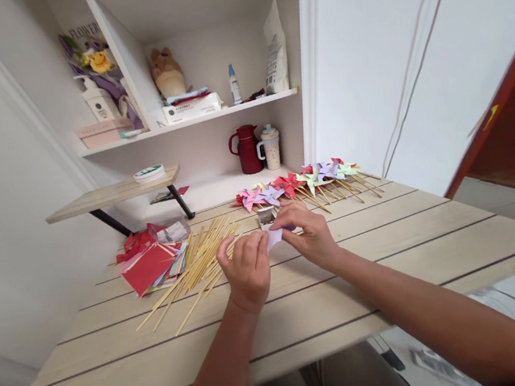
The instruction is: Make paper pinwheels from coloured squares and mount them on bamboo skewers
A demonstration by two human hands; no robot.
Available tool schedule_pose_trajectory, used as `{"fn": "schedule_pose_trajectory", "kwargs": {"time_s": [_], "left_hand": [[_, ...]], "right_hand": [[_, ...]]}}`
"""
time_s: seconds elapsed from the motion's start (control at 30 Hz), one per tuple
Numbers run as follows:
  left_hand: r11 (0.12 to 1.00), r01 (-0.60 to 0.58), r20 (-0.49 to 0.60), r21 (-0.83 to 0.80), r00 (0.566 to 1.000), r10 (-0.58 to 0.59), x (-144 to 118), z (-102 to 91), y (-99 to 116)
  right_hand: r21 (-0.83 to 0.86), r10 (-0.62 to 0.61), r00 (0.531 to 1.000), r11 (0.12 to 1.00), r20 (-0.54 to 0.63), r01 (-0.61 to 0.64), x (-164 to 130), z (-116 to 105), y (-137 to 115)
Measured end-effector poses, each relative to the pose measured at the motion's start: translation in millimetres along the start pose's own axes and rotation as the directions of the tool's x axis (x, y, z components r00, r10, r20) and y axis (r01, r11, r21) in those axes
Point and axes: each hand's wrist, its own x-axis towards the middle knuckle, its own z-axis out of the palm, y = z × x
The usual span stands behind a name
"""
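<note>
A small piece of pale purple paper (273, 238) is held up between my two hands, above the middle of the table. My left hand (247, 265) pinches its left side with the fingers closed. On the other side, my right hand (305, 232) grips the paper's right edge between thumb and fingers. Just behind the hands sits a small open box (266, 216) with tiny metallic pieces in it, too small to make out. Thin wooden sticks (199, 258) lie in a loose heap left of my left hand.
Finished paper pinwheels (287, 183) on sticks lie along the back right. Coloured paper squares (149, 269) are stacked at the left, beside a clear plastic packet (171, 232). A small raised shelf (114, 194) stands behind them. A red jug (248, 149) and a cup (271, 147) stand at the back.
</note>
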Motion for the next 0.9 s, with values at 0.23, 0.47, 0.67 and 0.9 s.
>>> {"fn": "schedule_pose_trajectory", "kwargs": {"time_s": [0.23,0.47,0.67,0.9], "left_hand": [[0.999,0.045,-0.002,-0.024,0.999,-0.046,0.7,-2.7,0.9],[0.995,0.094,-0.057,0.027,0.994,-0.092,2.1,-0.7,3.2],[0.996,0.091,-0.053,-0.017,0.994,-0.092,4.5,-1.3,2.1],[0.998,0.057,-0.049,0.008,0.997,-0.057,6.3,-3.9,2.4]], "right_hand": [[-0.050,-0.075,0.997,0.996,0.029,0.077,3.3,-2.4,-6.0],[-0.115,-0.239,0.971,0.965,-0.003,0.237,5.9,-2.2,-7.1],[-0.117,-0.250,0.968,0.962,-0.005,0.247,5.6,-1.3,-7.0],[-0.108,-0.271,0.962,0.957,-0.014,0.268,5.7,-0.6,-8.6]]}}
